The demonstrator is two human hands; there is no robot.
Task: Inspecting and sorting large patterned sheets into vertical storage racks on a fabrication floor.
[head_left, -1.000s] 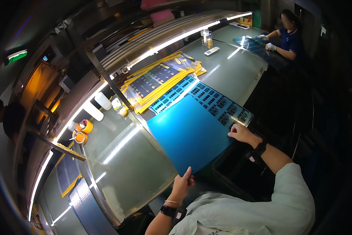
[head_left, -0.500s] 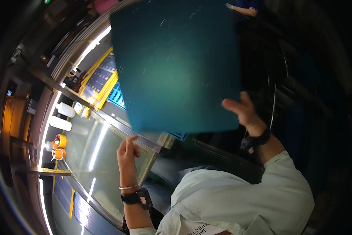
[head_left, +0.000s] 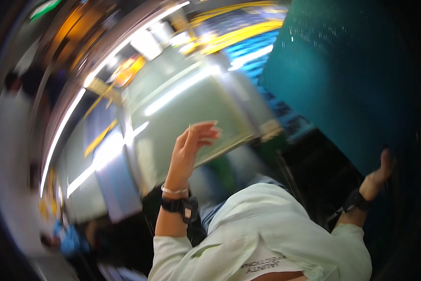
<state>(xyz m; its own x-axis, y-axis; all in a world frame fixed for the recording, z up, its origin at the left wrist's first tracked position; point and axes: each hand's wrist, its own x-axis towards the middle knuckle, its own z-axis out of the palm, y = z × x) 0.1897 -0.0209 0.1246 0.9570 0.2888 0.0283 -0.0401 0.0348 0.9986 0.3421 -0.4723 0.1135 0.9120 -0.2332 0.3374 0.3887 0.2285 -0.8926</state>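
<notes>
A large, flat teal board (head_left: pixel 323 89) fills the upper right, tilted, with small bright specks on its upper part. My right hand (head_left: pixel 378 175) is at its lower right edge, thumb up along the board and the other fingers hidden behind it. My left hand (head_left: pixel 194 140) hovers over the glass-topped table (head_left: pixel 191 112), holding nothing. Its fingers are loosely bent, a little apart and slightly blurred. A bracelet and a black band circle the left wrist; another black band is on the right wrist.
Blue slatted crates (head_left: pixel 252 54) and yellow-edged dark panels (head_left: pixel 241 25) lie beyond the table. White bottles (head_left: pixel 147 43) and orange tape rolls (head_left: pixel 127 70) stand at its far side. A bluish panel (head_left: pixel 116 189) hangs over the left end. A person in blue (head_left: pixel 73 240) is at lower left.
The view has swung round, so the table fills more of the middle. The teal board has shifted right with my right hand. My left hand, still empty, appears higher and further right.
</notes>
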